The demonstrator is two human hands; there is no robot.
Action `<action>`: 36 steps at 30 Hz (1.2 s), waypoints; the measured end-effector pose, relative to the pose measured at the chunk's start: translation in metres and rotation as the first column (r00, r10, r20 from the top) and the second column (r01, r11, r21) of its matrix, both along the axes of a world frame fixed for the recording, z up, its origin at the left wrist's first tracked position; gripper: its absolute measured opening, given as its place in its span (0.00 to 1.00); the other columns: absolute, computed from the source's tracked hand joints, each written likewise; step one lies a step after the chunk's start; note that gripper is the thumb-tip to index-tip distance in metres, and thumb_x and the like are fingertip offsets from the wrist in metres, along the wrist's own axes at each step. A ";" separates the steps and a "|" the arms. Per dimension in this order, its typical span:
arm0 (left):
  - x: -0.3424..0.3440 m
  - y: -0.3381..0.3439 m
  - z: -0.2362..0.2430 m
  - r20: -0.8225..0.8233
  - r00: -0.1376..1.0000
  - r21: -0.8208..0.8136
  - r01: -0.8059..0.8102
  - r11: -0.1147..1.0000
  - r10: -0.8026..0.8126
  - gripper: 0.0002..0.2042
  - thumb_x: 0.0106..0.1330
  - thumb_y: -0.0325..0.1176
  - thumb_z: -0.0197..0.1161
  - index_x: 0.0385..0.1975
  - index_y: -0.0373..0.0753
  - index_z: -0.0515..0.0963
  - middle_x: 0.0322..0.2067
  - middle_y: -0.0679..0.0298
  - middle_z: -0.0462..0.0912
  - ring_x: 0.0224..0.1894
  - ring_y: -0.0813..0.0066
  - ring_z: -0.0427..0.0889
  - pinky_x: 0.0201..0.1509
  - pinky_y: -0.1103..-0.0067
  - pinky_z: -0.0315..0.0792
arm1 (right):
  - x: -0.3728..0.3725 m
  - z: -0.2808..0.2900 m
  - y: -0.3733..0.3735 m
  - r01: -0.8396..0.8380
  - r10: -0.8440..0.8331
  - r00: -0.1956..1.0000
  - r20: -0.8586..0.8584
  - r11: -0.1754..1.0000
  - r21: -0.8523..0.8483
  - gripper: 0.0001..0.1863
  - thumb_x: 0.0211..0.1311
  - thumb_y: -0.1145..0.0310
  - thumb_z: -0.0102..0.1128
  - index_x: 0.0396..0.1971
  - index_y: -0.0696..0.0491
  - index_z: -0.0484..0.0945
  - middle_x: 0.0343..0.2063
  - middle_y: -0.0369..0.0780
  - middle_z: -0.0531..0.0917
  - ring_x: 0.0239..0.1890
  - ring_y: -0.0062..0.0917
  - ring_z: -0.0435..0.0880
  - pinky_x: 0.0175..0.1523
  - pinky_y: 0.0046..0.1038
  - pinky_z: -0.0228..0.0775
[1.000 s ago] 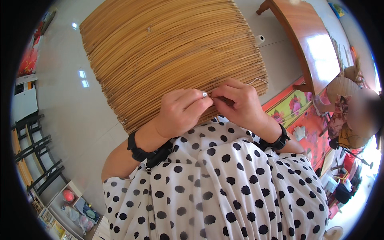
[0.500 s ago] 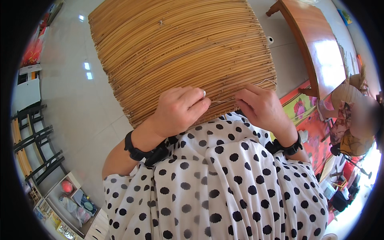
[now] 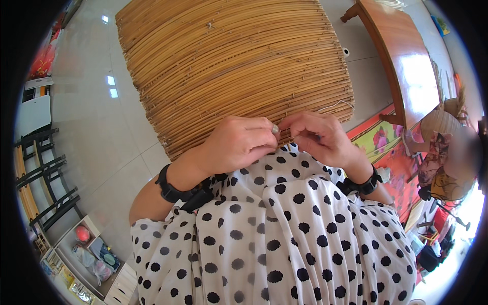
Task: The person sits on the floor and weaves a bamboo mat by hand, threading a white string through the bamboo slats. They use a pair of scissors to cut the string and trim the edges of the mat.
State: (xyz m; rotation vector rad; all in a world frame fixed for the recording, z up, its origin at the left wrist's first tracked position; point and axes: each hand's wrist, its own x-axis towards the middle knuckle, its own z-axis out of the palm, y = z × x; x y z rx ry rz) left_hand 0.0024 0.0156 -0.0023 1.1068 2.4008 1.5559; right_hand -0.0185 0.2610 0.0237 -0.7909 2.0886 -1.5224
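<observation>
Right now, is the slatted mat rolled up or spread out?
Spread out: the slatted mat shows one broad, ridged face, with no roll visible.

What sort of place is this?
Likely a room in a home, perhaps a living room: pale glossy tiled floor, long reddish-brown polished wooden table, and flat red-and-yellow-green flower-patterned covering.

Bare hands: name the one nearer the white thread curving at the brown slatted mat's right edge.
The bare right hand: the thread lies just beyond its knuckles; the left hand is farther.
</observation>
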 end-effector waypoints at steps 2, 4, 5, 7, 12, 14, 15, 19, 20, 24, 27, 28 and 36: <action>0.000 0.001 -0.003 0.093 0.993 0.033 0.072 0.997 -0.075 0.03 0.58 0.27 0.68 0.27 0.40 0.79 0.30 0.64 0.81 0.30 0.63 0.82 0.32 0.72 0.76 | 0.002 0.000 -0.002 0.022 -0.009 0.956 0.294 0.999 -0.042 0.03 0.62 0.81 0.57 0.34 0.58 0.75 0.36 0.41 0.83 0.29 0.28 0.82 0.31 0.27 0.72; -0.001 0.002 -0.007 0.119 0.981 0.051 0.146 0.988 -0.151 0.03 0.59 0.27 0.66 0.28 0.40 0.78 0.29 0.64 0.80 0.29 0.62 0.82 0.32 0.71 0.76 | 0.000 0.001 0.002 0.048 -0.029 0.927 0.374 0.998 -0.043 0.02 0.63 0.81 0.56 0.34 0.58 0.75 0.34 0.40 0.82 0.30 0.29 0.82 0.32 0.28 0.72; -0.002 0.002 -0.007 0.101 0.984 0.019 0.147 0.989 -0.148 0.03 0.59 0.27 0.66 0.28 0.40 0.77 0.28 0.64 0.79 0.29 0.62 0.82 0.31 0.71 0.76 | -0.001 0.001 0.003 0.061 -0.039 0.910 0.413 0.997 -0.042 0.02 0.64 0.80 0.56 0.34 0.58 0.74 0.33 0.40 0.81 0.31 0.29 0.82 0.32 0.29 0.72; -0.003 0.002 -0.006 0.064 0.988 -0.045 0.144 0.989 -0.141 0.03 0.60 0.27 0.64 0.28 0.40 0.76 0.27 0.63 0.78 0.28 0.62 0.81 0.30 0.70 0.75 | -0.005 -0.005 0.004 -0.033 0.027 0.988 0.150 0.999 0.035 0.02 0.64 0.80 0.55 0.34 0.58 0.74 0.31 0.41 0.79 0.31 0.32 0.81 0.34 0.31 0.72; 0.000 0.002 -0.006 -0.118 0.993 -0.168 -0.011 0.986 -0.009 0.06 0.60 0.26 0.62 0.25 0.39 0.71 0.23 0.61 0.73 0.25 0.62 0.80 0.25 0.70 0.73 | -0.007 -0.004 -0.001 -0.056 0.084 0.977 -0.197 0.988 0.141 0.05 0.60 0.80 0.57 0.35 0.57 0.74 0.28 0.43 0.77 0.32 0.41 0.80 0.34 0.35 0.72; 0.000 0.002 -0.006 -0.135 0.991 -0.167 -0.029 0.985 0.006 0.07 0.59 0.26 0.62 0.24 0.38 0.70 0.23 0.61 0.73 0.24 0.62 0.79 0.24 0.70 0.73 | -0.006 -0.002 -0.002 -0.069 0.108 0.972 -0.211 0.981 0.183 0.06 0.58 0.80 0.58 0.35 0.56 0.74 0.29 0.44 0.77 0.33 0.43 0.79 0.34 0.36 0.71; 0.000 0.002 -0.007 -0.138 0.990 -0.163 -0.035 0.986 0.012 0.07 0.59 0.26 0.63 0.24 0.38 0.70 0.22 0.61 0.72 0.24 0.62 0.79 0.24 0.70 0.73 | -0.005 -0.002 -0.002 -0.073 0.117 0.970 -0.213 0.977 0.201 0.06 0.58 0.79 0.58 0.35 0.56 0.74 0.29 0.43 0.78 0.33 0.43 0.79 0.34 0.36 0.71; -0.002 0.000 -0.011 -0.151 0.988 -0.130 -0.040 0.991 0.020 0.11 0.52 0.23 0.72 0.25 0.38 0.73 0.24 0.62 0.77 0.23 0.64 0.80 0.23 0.73 0.73 | -0.006 -0.004 0.000 -0.082 0.142 0.962 -0.232 0.965 0.248 0.06 0.58 0.78 0.59 0.35 0.55 0.74 0.29 0.43 0.77 0.34 0.43 0.80 0.33 0.38 0.71; -0.002 0.000 -0.011 -0.136 0.990 -0.133 -0.041 0.990 0.023 0.11 0.52 0.23 0.72 0.26 0.37 0.74 0.24 0.62 0.78 0.24 0.63 0.80 0.24 0.74 0.74 | -0.006 -0.005 0.000 -0.084 0.147 0.960 -0.238 0.964 0.254 0.06 0.58 0.78 0.59 0.35 0.55 0.74 0.29 0.43 0.77 0.34 0.44 0.80 0.33 0.38 0.71; -0.004 -0.002 -0.011 -0.032 0.999 -0.087 -0.032 0.996 0.029 0.10 0.54 0.23 0.72 0.29 0.37 0.75 0.26 0.61 0.80 0.26 0.63 0.82 0.28 0.75 0.76 | -0.006 -0.007 0.005 -0.054 0.095 0.978 -0.184 0.975 0.217 0.05 0.58 0.80 0.59 0.34 0.55 0.76 0.30 0.41 0.79 0.31 0.38 0.81 0.32 0.34 0.71; -0.008 0.000 -0.008 0.053 0.996 0.024 -0.074 0.997 0.072 0.09 0.57 0.23 0.72 0.31 0.37 0.76 0.28 0.60 0.82 0.27 0.65 0.83 0.32 0.76 0.78 | -0.011 0.005 0.008 0.015 0.000 0.993 -0.115 0.992 0.129 0.05 0.57 0.81 0.60 0.32 0.56 0.77 0.34 0.41 0.80 0.30 0.33 0.81 0.31 0.30 0.72; -0.010 0.002 -0.006 0.078 0.993 0.064 -0.098 0.993 0.093 0.09 0.58 0.23 0.72 0.32 0.37 0.77 0.29 0.60 0.82 0.28 0.65 0.83 0.33 0.76 0.78 | -0.013 0.010 0.006 0.040 -0.018 0.985 -0.172 0.992 0.123 0.05 0.57 0.81 0.60 0.31 0.56 0.77 0.36 0.41 0.81 0.30 0.32 0.81 0.31 0.29 0.72; -0.018 0.016 0.018 0.247 0.967 -0.052 -0.050 0.997 0.061 0.06 0.63 0.25 0.67 0.37 0.33 0.79 0.27 0.58 0.82 0.28 0.64 0.83 0.33 0.76 0.77 | -0.012 0.013 -0.018 0.144 -0.124 0.884 -0.451 0.990 0.008 0.08 0.54 0.83 0.61 0.33 0.56 0.79 0.44 0.42 0.80 0.30 0.28 0.82 0.33 0.25 0.76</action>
